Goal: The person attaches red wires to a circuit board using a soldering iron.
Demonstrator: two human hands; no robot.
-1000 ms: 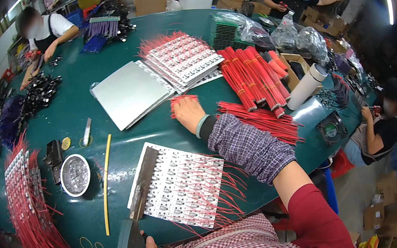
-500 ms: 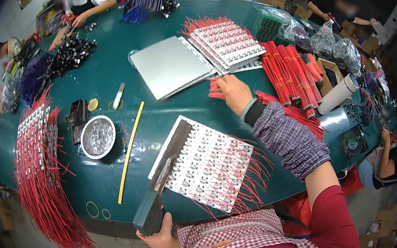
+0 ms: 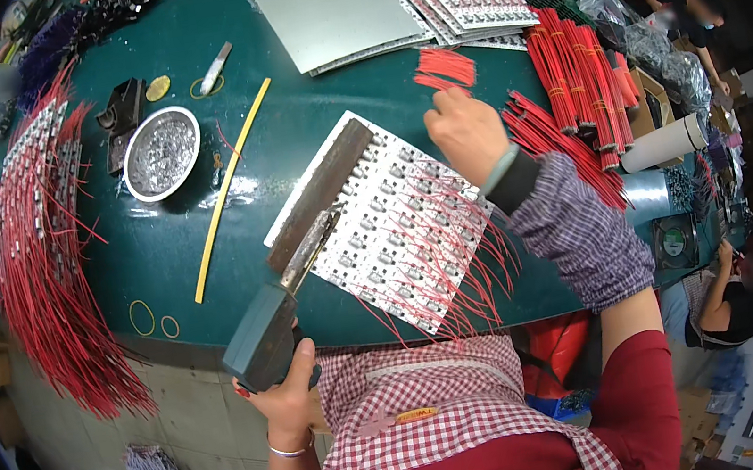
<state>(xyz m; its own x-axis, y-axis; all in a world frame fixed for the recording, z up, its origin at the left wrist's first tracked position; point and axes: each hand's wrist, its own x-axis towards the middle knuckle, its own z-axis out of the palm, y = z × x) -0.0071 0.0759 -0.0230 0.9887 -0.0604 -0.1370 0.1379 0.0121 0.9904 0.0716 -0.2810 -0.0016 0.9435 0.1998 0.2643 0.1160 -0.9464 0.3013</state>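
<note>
My left hand (image 3: 287, 389) is wrapped around the dark green handle of a soldering gun (image 3: 261, 336), at the table's near edge. Its metal tip reaches over a white circuit board panel (image 3: 394, 223) lying tilted on the table. A dark flat bar (image 3: 322, 195) lies along the panel's left side. Thin red wires (image 3: 443, 274) stick out from the panel's right and near parts. My right hand (image 3: 470, 137) hovers past the panel's far right side, fingers curled together, just nearer than a small pile of short red wires (image 3: 445, 67). What its fingertips pinch is hidden.
Left of the panel are a yellow strip (image 3: 233, 192) and a white bowl of shiny bits (image 3: 162, 154). Wired panels (image 3: 44, 241) overhang the left edge. Stacked boards (image 3: 338, 16) lie at the back; bundled red wires (image 3: 574, 76) and a white roll (image 3: 664, 143) stand right.
The view has tipped down, so the table sits higher in it. My right hand has drawn back from the short red wires toward the panel. My left hand still grips the soldering gun.
</note>
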